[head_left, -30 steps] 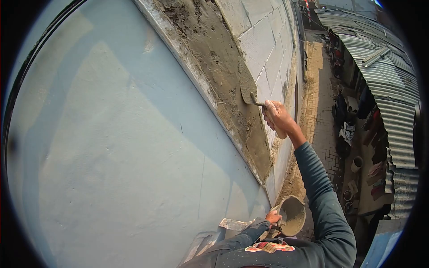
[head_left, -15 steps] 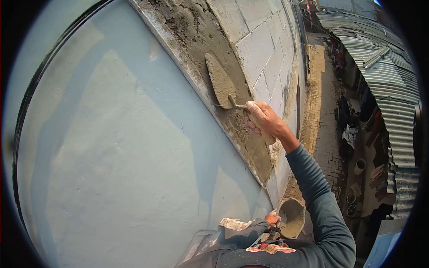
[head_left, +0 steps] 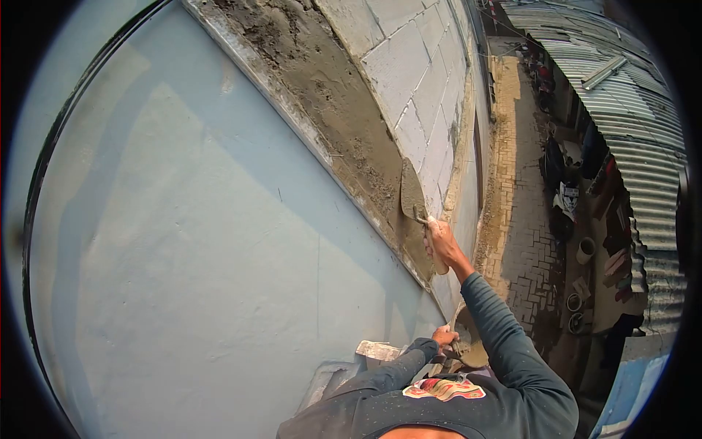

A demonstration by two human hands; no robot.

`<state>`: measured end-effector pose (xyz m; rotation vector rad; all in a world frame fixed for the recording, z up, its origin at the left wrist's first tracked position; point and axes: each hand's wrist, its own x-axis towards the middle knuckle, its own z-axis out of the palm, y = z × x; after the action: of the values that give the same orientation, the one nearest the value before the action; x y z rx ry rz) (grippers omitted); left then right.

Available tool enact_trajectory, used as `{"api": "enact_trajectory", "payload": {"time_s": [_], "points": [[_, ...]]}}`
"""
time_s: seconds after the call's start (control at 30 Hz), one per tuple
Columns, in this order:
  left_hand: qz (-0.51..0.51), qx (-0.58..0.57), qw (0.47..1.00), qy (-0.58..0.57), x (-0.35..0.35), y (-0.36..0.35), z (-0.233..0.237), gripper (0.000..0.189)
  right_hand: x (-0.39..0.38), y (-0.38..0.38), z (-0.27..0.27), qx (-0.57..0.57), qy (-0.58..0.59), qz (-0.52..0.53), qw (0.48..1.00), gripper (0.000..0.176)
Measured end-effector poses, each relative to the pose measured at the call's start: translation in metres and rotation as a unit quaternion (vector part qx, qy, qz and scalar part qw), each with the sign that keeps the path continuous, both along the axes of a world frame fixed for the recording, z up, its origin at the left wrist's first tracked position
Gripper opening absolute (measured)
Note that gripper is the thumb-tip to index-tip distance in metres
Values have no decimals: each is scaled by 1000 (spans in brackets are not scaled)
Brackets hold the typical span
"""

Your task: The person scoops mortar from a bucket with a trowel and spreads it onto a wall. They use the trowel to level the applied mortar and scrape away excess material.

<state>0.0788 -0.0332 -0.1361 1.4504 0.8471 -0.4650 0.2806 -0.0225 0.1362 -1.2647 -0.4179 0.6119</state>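
Note:
Fingers wrapped round its wooden handle, my right hand (head_left: pixel 443 247) holds a pointed trowel (head_left: pixel 412 192). The trowel's blade lies against the lower right part of a strip of wet grey mortar (head_left: pixel 344 121), beside the edge of the pale blocks (head_left: pixel 409 73). My left hand (head_left: pixel 444 337) grips the rim of a bucket (head_left: pixel 474 353) low in the view, near my body. Some mortar shows inside the bucket, which my right sleeve partly hides.
A smooth light blue wall (head_left: pixel 183 241) spreads over the left side. A black cable (head_left: pixel 31 197) curves along the far left. Far below on the right run a paved alley (head_left: pixel 532 241) and a corrugated roof (head_left: pixel 643 146).
My right hand and the trowel have moved down and to the right along the mortar strip, closer to the bucket. The view has shifted slightly. My left hand still holds the bucket.

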Motion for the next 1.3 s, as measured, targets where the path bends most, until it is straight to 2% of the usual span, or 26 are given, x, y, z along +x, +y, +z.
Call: {"api": "enact_trajectory", "payload": {"time_s": [0.03, 0.1, 0.13, 0.2, 0.23, 0.33, 0.37, 0.43, 0.53, 0.6, 0.67, 0.7, 0.77, 0.83, 0.9, 0.93, 0.97, 1.0, 1.07, 1.1, 1.13, 1.17, 1.2, 1.23, 1.27, 1.3], "points": [[-2, 4, 1000, -5, 0, 1, 0, 17, -10, -3, -1, 4, -5, -2, 1000, 43], [-16, 9, 1000, -11, -1, 3, 4, 24, -27, -3, 6, 75, 164, 32, 983, 41], [-24, 13, 999, -22, -3, 3, 5, 26, -30, 2, 22, 78, 160, 37, 983, 41], [-15, 28, 999, -32, -3, 4, -6, 27, -42, 17, 62, 196, 244, 141, 939, 41], [-12, 37, 999, -36, -5, 4, -14, 29, -50, 21, 83, 197, 241, 151, 938, 41], [-25, 73, 997, -29, -5, 5, -2, 28, -61, 18, 126, 156, 19, 132, 979, 43], [-42, 87, 995, -21, -5, 4, 1, 25, -61, 17, 121, 158, 16, 134, 978, 43], [-59, 94, 994, -19, -2, 3, 14, 27, -61, 7, 101, 100, -88, 170, 976, 46], [-99, 112, 989, -16, -1, 6, 32, 31, -67, -25, 54, 45, -135, 214, 967, 47], [-45, 81, 995, -23, -4, 3, 53, 31, -71, -62, 33, -13, -107, 196, 975, 44], [-7, 46, 999, -8, -2, -1, 77, 30, -72, -109, 36, -39, -96, 165, 981, 36], [-6, 42, 999, -2, -1, 2, 60, 30, -72, -132, 36, -39, -104, 158, 981, 31], [-22, 84, 995, -49, 1, 8, 20, 24, -75, -175, 33, -130, -76, 127, 980, 25], [-27, 118, 990, -72, 5, 10, 22, 23, -77, -211, 36, -270, -119, 111, 949, 27], [-1, 135, 983, -122, 9, 5, 49, 25, -76, -236, 24, -405, -268, 105, 868, 25], [18, 150, 976, -159, 8, 3, 79, 29, -79, -244, 20, -474, -256, 127, 833, 26], [7, 153, 975, -162, 11, 6, 98, 29, -77, -252, -1, -525, -224, 152, 807, 25], [-6, 152, 975, -163, 15, 7, 112, 29, -75, -258, -32, -564, -243, 153, 774, 23], [-4, 173, 965, -196, 19, 9, 106, 34, -82, -243, -44, -600, -273, 130, 741, 23], [-11, 194, 951, -240, 18, 9, 108, 33, -84, -234, -67, -589, -272, 73, 757, 17], [16, 141, 958, -248, 19, 1, 140, 31, -90, -224, -80, -576, -302, 35, 759, 14], [15, 108, 965, -239, 23, 8, 112, 27, -93, -219, -101, -562, -354, 27, 748, 13], [16, 108, 961, -256, 27, 10, 115, 24, -101, -210, -100, -553, -353, 23, 755, 12], [34, 61, 960, -270, 30, 9, 126, 23, -105, -208, -118, -520, -385, 65, 759, 11], [-38, 123, 946, -299, 31, 16, 132, 19, -108, -207, -112, -517, -369, 100, 766, 10], [-43, 112, 948, -295, 31, 15, 125, 19, -108, -203, -105, -507, -357, 134, 773, 10]]}}
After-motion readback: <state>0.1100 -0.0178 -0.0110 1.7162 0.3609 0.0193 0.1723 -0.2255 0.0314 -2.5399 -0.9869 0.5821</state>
